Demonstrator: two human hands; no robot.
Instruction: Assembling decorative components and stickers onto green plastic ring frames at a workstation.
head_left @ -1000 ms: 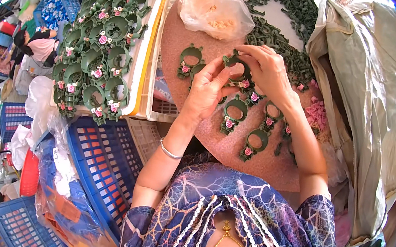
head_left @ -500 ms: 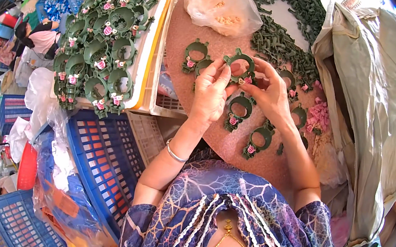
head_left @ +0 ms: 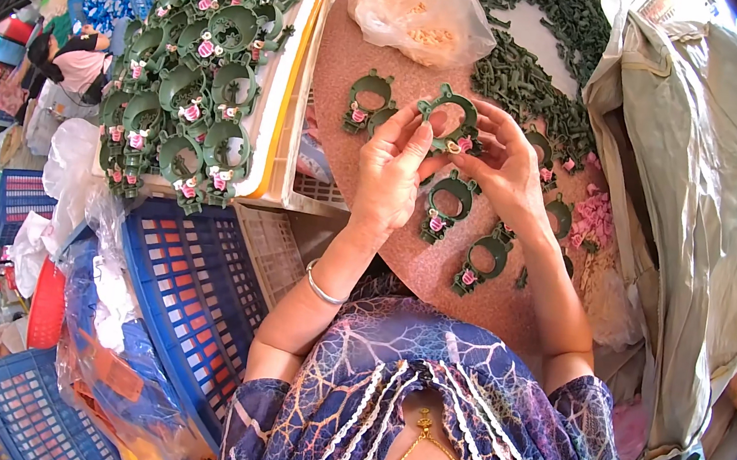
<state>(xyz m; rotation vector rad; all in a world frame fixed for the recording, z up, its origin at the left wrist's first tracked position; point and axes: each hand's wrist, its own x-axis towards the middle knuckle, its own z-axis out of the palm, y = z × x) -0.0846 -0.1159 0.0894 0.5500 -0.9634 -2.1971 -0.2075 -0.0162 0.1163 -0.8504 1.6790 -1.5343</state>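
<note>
Between my hands, above the pinkish tabletop, is a green plastic ring with small pink and cream flowers at its lower right. My left hand pinches the ring's left side between thumb and fingers. At the flowers, my right hand closes on the ring's right edge, its fingertips partly hidden behind it. Nearer to me lie a similar ring with a pink rose and another flowered ring. One more flowered ring lies beyond my left hand, and a partly covered ring sits by my right wrist.
A white tray full of flowered green rings stands at left, above blue crates. Loose green pieces heap at the far side. Pink flowers and a plastic bag of small cream pieces lie around. A grey-beige sheet hangs at right.
Both hands still hold the ring at nearly the same place. My right fingers have shifted slightly around the flowers, which show more fully now. The whole view has shifted slightly.
</note>
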